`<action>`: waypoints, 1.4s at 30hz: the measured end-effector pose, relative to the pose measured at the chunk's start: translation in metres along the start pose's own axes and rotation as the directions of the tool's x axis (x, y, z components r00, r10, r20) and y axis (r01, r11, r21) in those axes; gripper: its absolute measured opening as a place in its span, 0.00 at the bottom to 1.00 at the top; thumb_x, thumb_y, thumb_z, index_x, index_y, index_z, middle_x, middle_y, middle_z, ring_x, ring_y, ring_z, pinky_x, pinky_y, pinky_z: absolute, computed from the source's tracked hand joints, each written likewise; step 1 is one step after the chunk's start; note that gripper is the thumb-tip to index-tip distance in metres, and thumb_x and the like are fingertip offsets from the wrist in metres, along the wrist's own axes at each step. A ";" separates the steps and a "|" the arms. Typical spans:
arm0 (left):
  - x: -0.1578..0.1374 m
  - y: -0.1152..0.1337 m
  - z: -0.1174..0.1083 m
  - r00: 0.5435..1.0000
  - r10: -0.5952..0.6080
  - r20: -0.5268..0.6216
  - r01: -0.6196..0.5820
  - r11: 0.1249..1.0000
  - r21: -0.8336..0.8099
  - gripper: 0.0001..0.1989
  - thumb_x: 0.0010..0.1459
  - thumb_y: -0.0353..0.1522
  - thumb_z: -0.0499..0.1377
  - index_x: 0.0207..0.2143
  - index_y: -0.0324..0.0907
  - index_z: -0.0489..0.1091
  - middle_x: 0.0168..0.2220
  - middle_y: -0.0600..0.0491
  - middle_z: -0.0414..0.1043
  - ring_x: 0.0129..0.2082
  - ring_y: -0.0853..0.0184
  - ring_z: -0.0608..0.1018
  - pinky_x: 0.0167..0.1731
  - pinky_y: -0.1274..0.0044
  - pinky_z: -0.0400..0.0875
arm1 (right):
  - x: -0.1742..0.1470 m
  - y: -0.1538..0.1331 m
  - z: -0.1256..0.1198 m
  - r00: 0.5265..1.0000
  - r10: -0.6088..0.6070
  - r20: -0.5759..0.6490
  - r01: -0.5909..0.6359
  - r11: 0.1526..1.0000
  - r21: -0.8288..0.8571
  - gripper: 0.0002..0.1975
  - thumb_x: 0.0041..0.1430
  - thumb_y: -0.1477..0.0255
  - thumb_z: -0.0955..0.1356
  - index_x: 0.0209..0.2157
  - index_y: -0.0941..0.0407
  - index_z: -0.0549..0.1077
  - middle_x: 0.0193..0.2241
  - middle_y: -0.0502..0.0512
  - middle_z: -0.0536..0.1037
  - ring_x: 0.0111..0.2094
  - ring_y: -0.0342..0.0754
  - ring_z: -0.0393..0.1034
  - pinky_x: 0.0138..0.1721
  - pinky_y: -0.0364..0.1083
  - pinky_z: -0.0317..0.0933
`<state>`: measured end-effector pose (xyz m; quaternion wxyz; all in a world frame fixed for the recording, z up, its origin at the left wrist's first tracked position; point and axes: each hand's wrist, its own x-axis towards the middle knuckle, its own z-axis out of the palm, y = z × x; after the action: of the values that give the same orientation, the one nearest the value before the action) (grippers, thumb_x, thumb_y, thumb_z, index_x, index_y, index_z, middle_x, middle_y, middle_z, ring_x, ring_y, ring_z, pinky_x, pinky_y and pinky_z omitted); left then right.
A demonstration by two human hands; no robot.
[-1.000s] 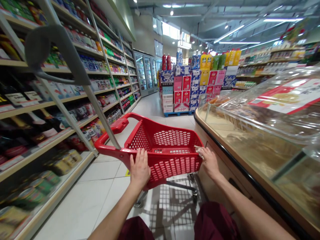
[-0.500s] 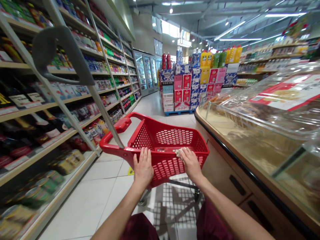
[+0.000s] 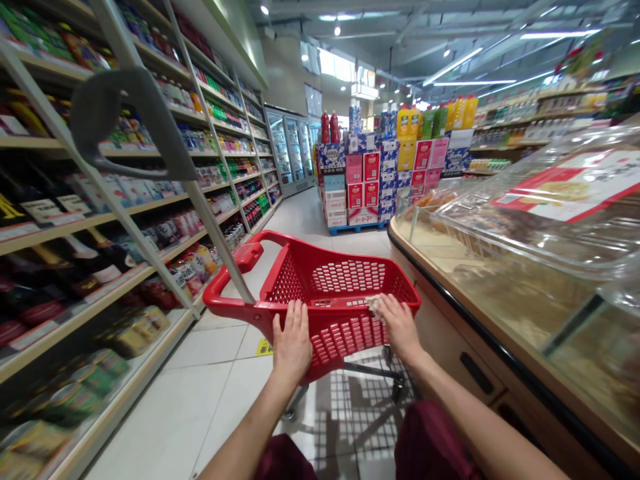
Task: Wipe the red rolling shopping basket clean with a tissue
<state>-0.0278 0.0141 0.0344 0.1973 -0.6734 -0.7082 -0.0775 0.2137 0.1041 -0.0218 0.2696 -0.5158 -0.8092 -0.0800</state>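
A red plastic shopping cart (image 3: 345, 340) with a perforated basket stands in front of me. On the near rim, toward the handle end, my left hand (image 3: 293, 339) lies with its fingers stretched out and thumb apart. My right hand (image 3: 400, 327) is closed on a crumpled whitish cloth (image 3: 374, 305), pressed to the same rim near the far right corner. Most of the cloth is hidden beneath the fingers. The inside of the basket shows only in part. A red handle (image 3: 227, 280) rises at the cart's left end.
Shelves of drinks and cans (image 3: 200, 153) line the left side. A grey handle on a metal pole (image 3: 133, 127) rises at the left, in front of the shelves. A glass-topped counter (image 3: 480, 300) with clear plastic packs borders the right. Stacked boxes (image 3: 363, 180) stand beyond the cart.
My right hand has slid to the right along the rim with the cloth. My left hand stays at the same place on the cart. The view has shifted slightly.
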 end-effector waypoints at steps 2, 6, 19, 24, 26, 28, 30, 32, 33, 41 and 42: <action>-0.001 0.001 0.000 1.000 0.002 0.006 -0.002 1.000 -0.006 0.31 0.46 0.27 0.46 0.56 0.32 0.49 0.59 0.43 0.45 0.59 0.59 0.48 0.54 0.59 0.43 | -0.001 0.017 -0.001 0.980 0.196 -0.017 -0.197 0.979 -0.045 0.25 0.49 0.84 0.57 0.48 0.54 0.66 0.54 0.57 0.61 0.56 0.53 0.50 0.52 0.58 0.45; -0.001 0.007 0.000 1.000 -0.030 -0.003 0.030 1.000 -0.004 0.31 0.46 0.27 0.47 0.56 0.32 0.49 0.59 0.42 0.44 0.59 0.58 0.47 0.54 0.59 0.43 | 0.004 0.002 0.001 0.970 0.241 -0.037 -0.242 0.970 -0.011 0.25 0.50 0.84 0.56 0.49 0.56 0.65 0.53 0.59 0.62 0.56 0.54 0.50 0.50 0.59 0.48; -0.006 0.013 0.004 1.000 -0.013 -0.014 0.013 1.000 0.005 0.32 0.46 0.27 0.47 0.57 0.33 0.46 0.60 0.44 0.43 0.60 0.58 0.45 0.55 0.59 0.41 | 0.012 -0.032 0.001 0.994 0.105 -0.035 -0.105 0.994 0.006 0.25 0.50 0.85 0.56 0.48 0.57 0.66 0.53 0.58 0.62 0.56 0.53 0.50 0.51 0.57 0.47; -0.007 0.011 0.000 1.000 0.016 0.000 -0.016 1.000 -0.006 0.33 0.46 0.27 0.47 0.57 0.34 0.47 0.60 0.46 0.43 0.60 0.59 0.46 0.55 0.58 0.41 | 0.012 -0.042 0.002 0.999 -0.026 -0.040 0.029 0.998 0.063 0.26 0.49 0.85 0.55 0.48 0.54 0.65 0.53 0.54 0.62 0.56 0.50 0.49 0.53 0.55 0.44; -0.008 0.013 0.000 1.000 0.022 -0.001 -0.022 1.000 -0.014 0.33 0.45 0.27 0.47 0.57 0.34 0.47 0.60 0.46 0.42 0.60 0.59 0.46 0.55 0.59 0.42 | 0.012 -0.029 0.002 0.990 0.129 -0.051 -0.128 0.991 0.035 0.25 0.48 0.85 0.56 0.47 0.55 0.66 0.53 0.57 0.63 0.55 0.53 0.51 0.51 0.58 0.45; -0.008 0.016 -0.001 1.000 0.017 -0.014 -0.017 1.000 -0.026 0.32 0.45 0.26 0.47 0.56 0.32 0.48 0.60 0.46 0.43 0.59 0.58 0.47 0.55 0.58 0.43 | 0.014 -0.027 0.001 0.973 0.226 -0.055 -0.224 0.974 0.028 0.25 0.48 0.84 0.56 0.47 0.56 0.66 0.52 0.58 0.63 0.55 0.54 0.52 0.50 0.59 0.46; -0.009 0.015 -0.002 0.999 0.026 -0.046 -0.029 0.998 -0.053 0.31 0.46 0.27 0.48 0.55 0.32 0.50 0.59 0.45 0.46 0.59 0.58 0.49 0.54 0.59 0.44 | 0.016 -0.038 0.001 0.989 0.145 -0.029 -0.144 0.988 0.052 0.26 0.48 0.85 0.55 0.49 0.56 0.65 0.53 0.56 0.62 0.56 0.52 0.50 0.51 0.56 0.46; -0.010 0.005 -0.007 0.993 0.050 -0.110 -0.060 0.994 -0.090 0.29 0.47 0.28 0.48 0.54 0.34 0.53 0.58 0.45 0.51 0.58 0.59 0.53 0.55 0.60 0.44 | 0.016 -0.053 -0.001 1.000 0.000 0.002 -0.001 0.997 0.081 0.27 0.49 0.86 0.55 0.50 0.55 0.63 0.54 0.54 0.61 0.56 0.49 0.49 0.53 0.54 0.44; -0.011 -0.005 -0.010 0.986 0.042 -0.164 -0.060 0.993 -0.104 0.27 0.48 0.29 0.48 0.54 0.35 0.54 0.57 0.45 0.54 0.57 0.60 0.55 0.55 0.61 0.43 | 0.016 -0.056 -0.002 0.999 -0.033 0.015 0.031 0.996 0.084 0.27 0.49 0.86 0.55 0.50 0.55 0.63 0.54 0.54 0.61 0.57 0.48 0.48 0.53 0.54 0.44; -0.001 -0.091 -0.032 0.911 -0.228 -0.345 0.213 0.974 -0.082 0.25 0.51 0.32 0.47 0.52 0.32 0.55 0.54 0.40 0.57 0.56 0.57 0.56 0.55 0.59 0.39 | 0.032 -0.061 -0.006 0.988 0.133 0.080 -0.140 0.985 0.099 0.24 0.50 0.85 0.56 0.48 0.56 0.65 0.53 0.56 0.63 0.55 0.51 0.52 0.52 0.56 0.44; 0.001 -0.093 -0.032 0.926 -0.208 -0.314 0.197 0.978 -0.067 0.24 0.50 0.31 0.48 0.51 0.33 0.57 0.53 0.41 0.59 0.56 0.57 0.56 0.55 0.59 0.39 | 0.037 -0.081 -0.005 0.993 0.084 0.087 -0.097 0.984 0.148 0.24 0.51 0.85 0.55 0.48 0.56 0.65 0.53 0.56 0.63 0.55 0.51 0.52 0.52 0.55 0.44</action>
<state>-0.1141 -0.0043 0.0788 0.2885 -0.5785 -0.7313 -0.2176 0.1324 0.0942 0.0139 0.2787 -0.5328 -0.7989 0.0148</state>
